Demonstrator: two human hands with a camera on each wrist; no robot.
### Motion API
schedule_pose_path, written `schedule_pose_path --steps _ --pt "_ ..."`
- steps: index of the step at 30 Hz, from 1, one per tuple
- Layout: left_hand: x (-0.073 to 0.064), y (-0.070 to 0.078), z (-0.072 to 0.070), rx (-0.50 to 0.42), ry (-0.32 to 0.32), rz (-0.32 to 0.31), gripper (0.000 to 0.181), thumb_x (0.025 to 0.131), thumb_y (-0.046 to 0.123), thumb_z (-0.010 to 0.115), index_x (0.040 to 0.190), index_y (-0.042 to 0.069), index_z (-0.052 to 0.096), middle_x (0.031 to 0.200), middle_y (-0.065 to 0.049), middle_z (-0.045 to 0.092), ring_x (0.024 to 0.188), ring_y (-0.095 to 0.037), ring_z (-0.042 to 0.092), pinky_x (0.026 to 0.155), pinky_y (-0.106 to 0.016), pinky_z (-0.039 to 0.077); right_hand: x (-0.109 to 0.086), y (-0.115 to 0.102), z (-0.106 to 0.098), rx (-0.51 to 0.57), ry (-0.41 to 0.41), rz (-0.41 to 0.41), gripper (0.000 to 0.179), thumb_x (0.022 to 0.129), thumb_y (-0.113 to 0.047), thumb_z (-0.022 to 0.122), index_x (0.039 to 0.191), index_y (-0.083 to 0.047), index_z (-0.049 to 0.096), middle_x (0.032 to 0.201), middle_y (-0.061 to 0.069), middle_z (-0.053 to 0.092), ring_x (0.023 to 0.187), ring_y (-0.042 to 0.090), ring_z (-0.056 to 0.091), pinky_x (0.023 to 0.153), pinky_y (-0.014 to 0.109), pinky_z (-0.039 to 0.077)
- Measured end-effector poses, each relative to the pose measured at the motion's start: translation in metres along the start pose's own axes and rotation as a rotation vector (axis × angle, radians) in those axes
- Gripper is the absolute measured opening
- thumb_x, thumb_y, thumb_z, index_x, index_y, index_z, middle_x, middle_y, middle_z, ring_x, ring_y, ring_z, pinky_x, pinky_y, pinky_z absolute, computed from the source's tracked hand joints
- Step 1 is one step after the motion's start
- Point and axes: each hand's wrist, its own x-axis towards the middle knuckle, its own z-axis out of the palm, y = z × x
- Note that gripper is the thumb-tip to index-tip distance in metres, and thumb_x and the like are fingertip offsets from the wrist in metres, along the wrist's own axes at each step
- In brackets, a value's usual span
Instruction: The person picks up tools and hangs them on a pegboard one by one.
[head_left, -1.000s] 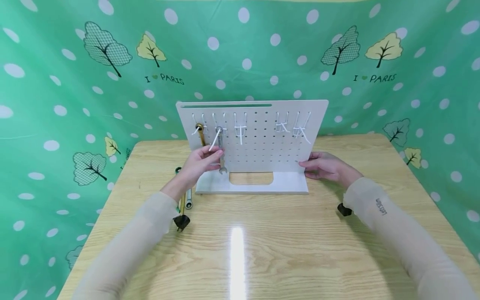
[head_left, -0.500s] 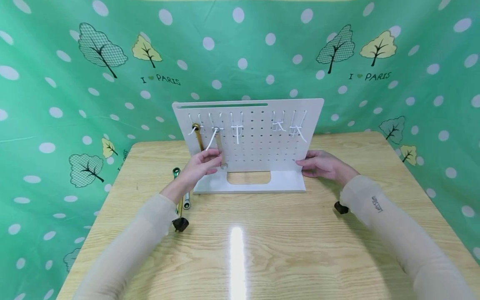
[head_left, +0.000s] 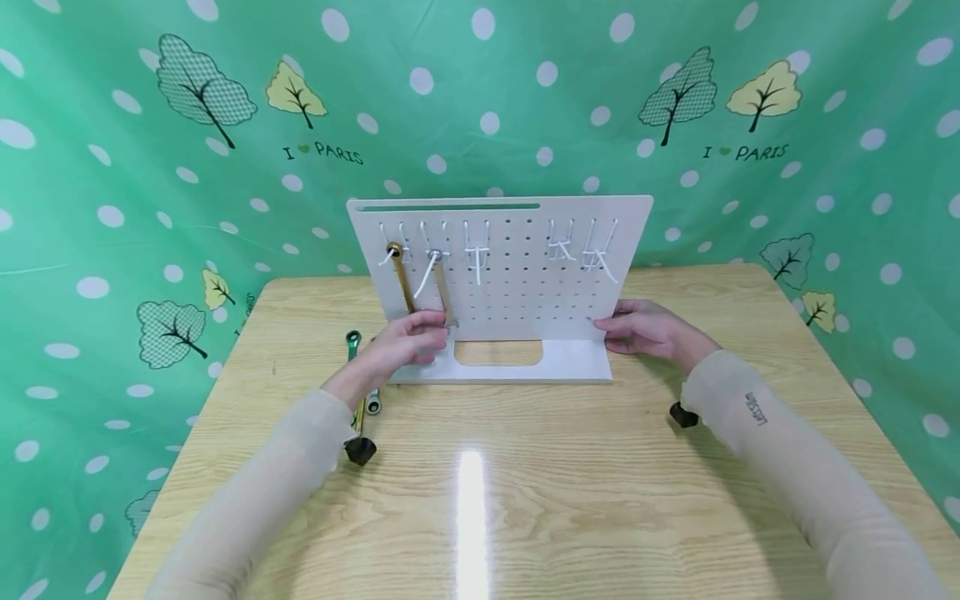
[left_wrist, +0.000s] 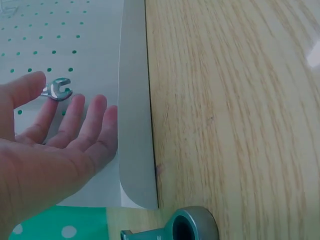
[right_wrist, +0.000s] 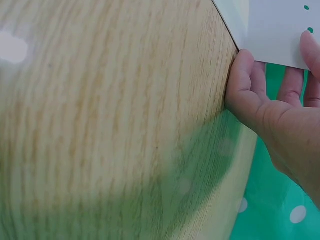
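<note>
A white pegboard (head_left: 525, 283) stands upright on its base, with several white hooks along its upper part. A gold wrench (head_left: 402, 279) hangs on the leftmost hook and a silver wrench (head_left: 442, 292) on the hook beside it. My left hand (head_left: 408, 343) is at the silver wrench's lower end. In the left wrist view, the thumb overlaps its shaft near the open-ended head (left_wrist: 60, 90), with the index fingertip just below and the fingers loosely extended. My right hand (head_left: 645, 329) grips the pegboard's right edge, thumb in front and fingers behind.
Left of the stand, several wrenches lie on the wooden table, including a green wrench (head_left: 352, 342) and a silver ratchet-ring wrench (head_left: 373, 403), partly covered by my left arm. Three other hooks, one being the middle hook (head_left: 476, 258), carry nothing. A green dotted curtain (head_left: 480, 100) surrounds the table.
My left hand has slid down the silver wrench to its lower end, and that end has swung slightly toward the board. My right hand stays on the pegboard's edge.
</note>
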Motion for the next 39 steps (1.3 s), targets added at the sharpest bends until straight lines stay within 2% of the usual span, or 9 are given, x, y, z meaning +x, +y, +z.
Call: schedule_pose_path --steps 8,14,21,27,34,39 --pt "-0.002 -0.009 -0.004 -0.006 -0.009 -0.016 0.053 0.101 0.025 0.065 0.150 0.012 0.047 0.149 -0.011 0.050 0.130 -0.032 0.054 0.108 -0.046 0.047 0.001 0.000 0.000 -0.024 0.004 -0.004 0.037 0.096 -0.010 0.070 0.130 -0.007 0.055 0.116 0.001 0.070 0.113 0.027 0.060 0.102 0.045 0.049" --pt "-0.009 -0.014 -0.011 -0.014 -0.038 -0.012 0.056 0.101 0.024 0.065 0.151 0.009 0.045 0.151 -0.015 0.047 0.132 -0.035 0.053 0.106 -0.047 0.048 0.001 0.001 -0.001 -0.025 -0.003 -0.004 0.035 0.096 -0.010 0.070 0.128 -0.009 0.056 0.115 0.001 0.070 0.112 0.026 0.060 0.100 0.044 0.050" --pt "-0.025 -0.019 -0.038 -0.015 -0.081 0.017 0.056 0.103 0.022 0.062 0.152 0.003 0.043 0.150 -0.021 0.046 0.131 -0.040 0.052 0.105 -0.047 0.049 0.000 0.000 -0.001 -0.015 -0.002 -0.001 0.030 0.096 -0.010 0.071 0.124 -0.012 0.060 0.115 0.000 0.071 0.112 0.026 0.060 0.099 0.043 0.051" --pt "-0.041 -0.024 -0.066 -0.052 -0.031 0.015 0.057 0.103 0.018 0.062 0.152 -0.001 0.040 0.150 -0.026 0.043 0.131 -0.041 0.051 0.104 -0.049 0.050 -0.002 0.001 -0.002 -0.023 -0.010 -0.005 0.031 0.097 -0.010 0.069 0.126 -0.012 0.059 0.116 0.002 0.069 0.111 0.026 0.060 0.099 0.043 0.051" --pt "-0.059 -0.033 -0.095 0.001 0.059 -0.070 0.066 0.101 0.024 0.066 0.154 0.000 0.036 0.143 -0.025 0.048 0.120 -0.031 0.059 0.101 -0.045 0.053 -0.001 0.002 -0.004 -0.008 -0.004 -0.009 0.029 0.097 -0.009 0.069 0.124 -0.012 0.059 0.117 0.004 0.067 0.112 0.028 0.059 0.101 0.046 0.049" --pt "-0.073 -0.045 -0.105 0.012 0.089 -0.128 0.069 0.100 0.022 0.067 0.156 0.001 0.032 0.148 -0.024 0.045 0.118 -0.026 0.061 0.098 -0.041 0.055 0.001 0.002 -0.002 -0.011 -0.010 -0.005 0.033 0.096 -0.009 0.069 0.126 -0.009 0.056 0.117 0.005 0.066 0.111 0.028 0.060 0.101 0.045 0.050"
